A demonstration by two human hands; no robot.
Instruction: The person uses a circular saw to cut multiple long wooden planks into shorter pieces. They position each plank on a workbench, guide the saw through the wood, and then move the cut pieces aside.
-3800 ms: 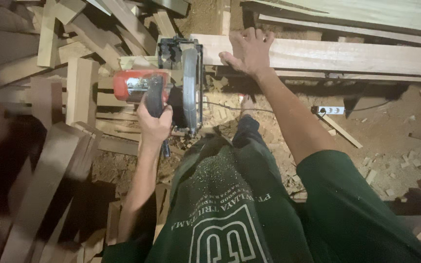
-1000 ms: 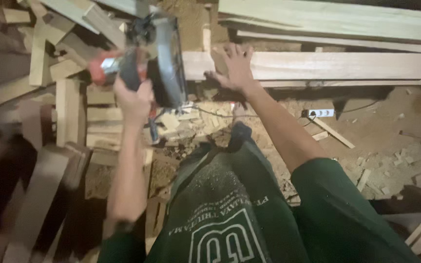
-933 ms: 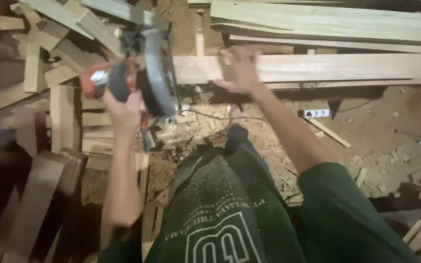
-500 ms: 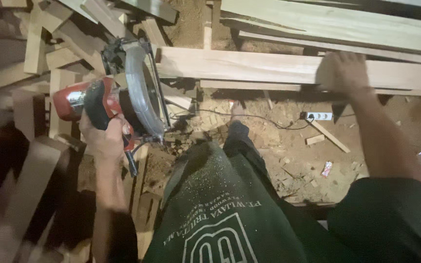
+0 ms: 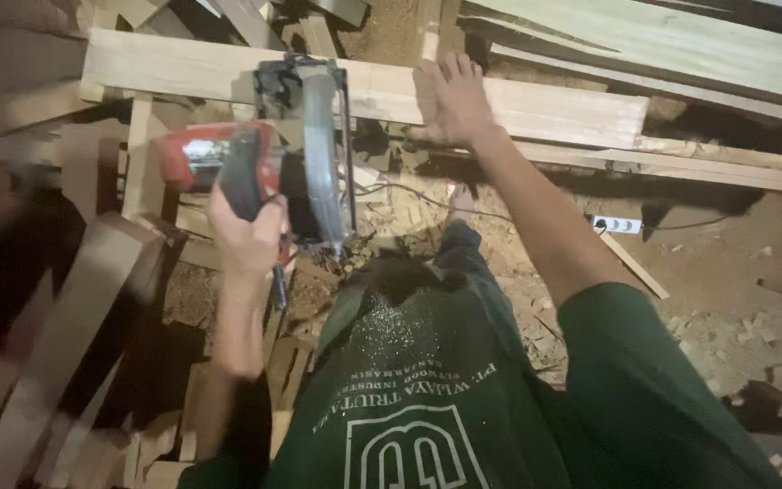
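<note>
Gripping a red saw (image 5: 264, 163) over a plank (image 5: 536, 109)
Left hand (image 5: 246, 240) closed on its handle; right hand (image 5: 456, 100) flat, open on the plank; offcuts (image 5: 65, 308) crowd left; power strip (image 5: 615, 224) right.

Sawdust-strewn dirt floor (image 5: 726, 281) carries wooden planks (image 5: 536, 109).

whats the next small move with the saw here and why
Probably ease the red circular saw forward across the long pale wooden plank. Its front already sits on the plank's near edge, the left hand grips the handle, and the right hand presses the plank flat, clear to the blade's right.
</note>
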